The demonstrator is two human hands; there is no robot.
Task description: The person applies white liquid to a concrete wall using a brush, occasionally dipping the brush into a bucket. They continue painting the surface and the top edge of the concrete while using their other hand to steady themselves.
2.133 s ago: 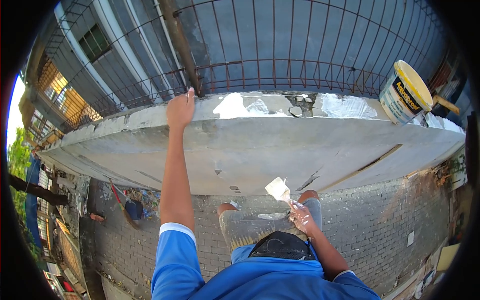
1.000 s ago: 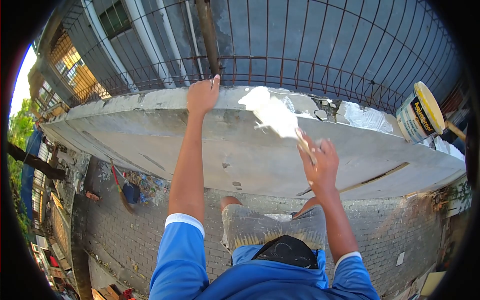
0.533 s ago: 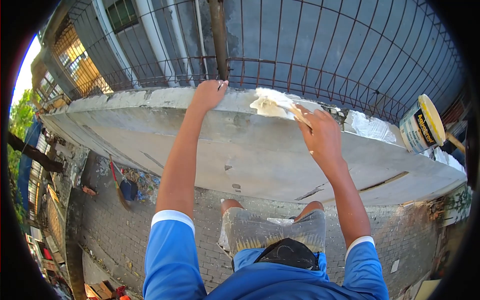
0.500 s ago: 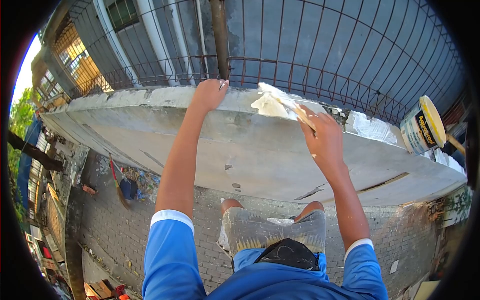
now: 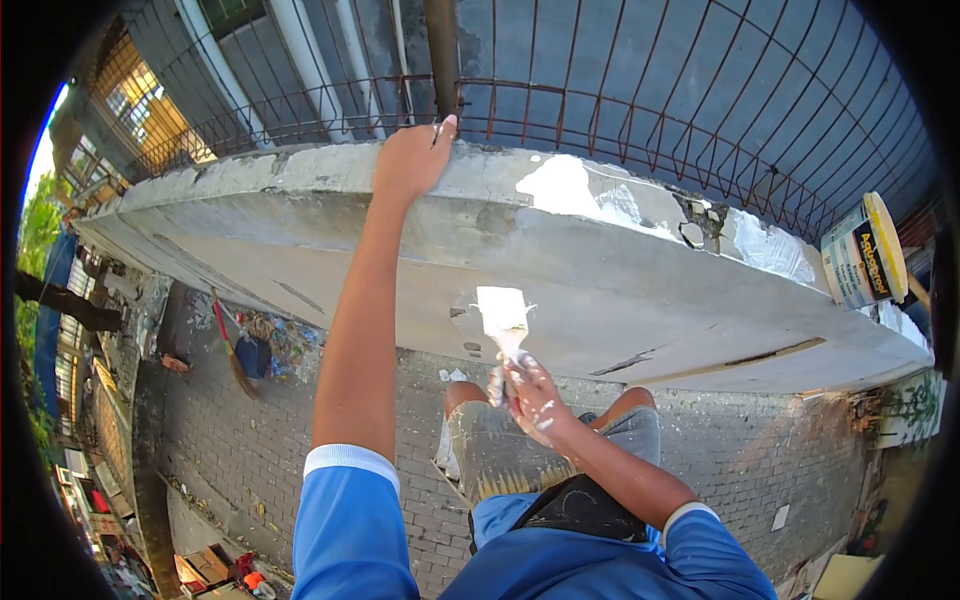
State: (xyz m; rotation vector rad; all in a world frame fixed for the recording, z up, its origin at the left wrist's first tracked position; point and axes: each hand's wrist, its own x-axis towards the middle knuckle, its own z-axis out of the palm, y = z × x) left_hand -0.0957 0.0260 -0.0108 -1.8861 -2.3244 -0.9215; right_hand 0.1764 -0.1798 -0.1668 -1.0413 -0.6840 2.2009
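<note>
My left hand (image 5: 412,160) is on the top of the concrete wall (image 5: 480,205), close to the rusty fence post. Its fingers curl over the wall's top, partly hidden from me. In my right hand (image 5: 535,400), closed round the handle, is a paintbrush (image 5: 503,315) with its bristles pointing up and loaded with white paint. The brush is in front of the wall, over my lap; white specks dot the hand. A wet white paint patch (image 5: 560,187) lies on the wall top, with thinner streaks to its right.
A paint bucket (image 5: 865,255) with a yellow rim stands tilted in view on the wall's right part. Wire mesh fence (image 5: 640,110) rises behind the wall. Below is brick paving (image 5: 400,480); a broom (image 5: 232,350) and litter are at left.
My right hand has drawn the brush off the wall top, down and left toward me, turning it bristles up. The white patch on the wall is now in full view. My left hand stays on the wall.
</note>
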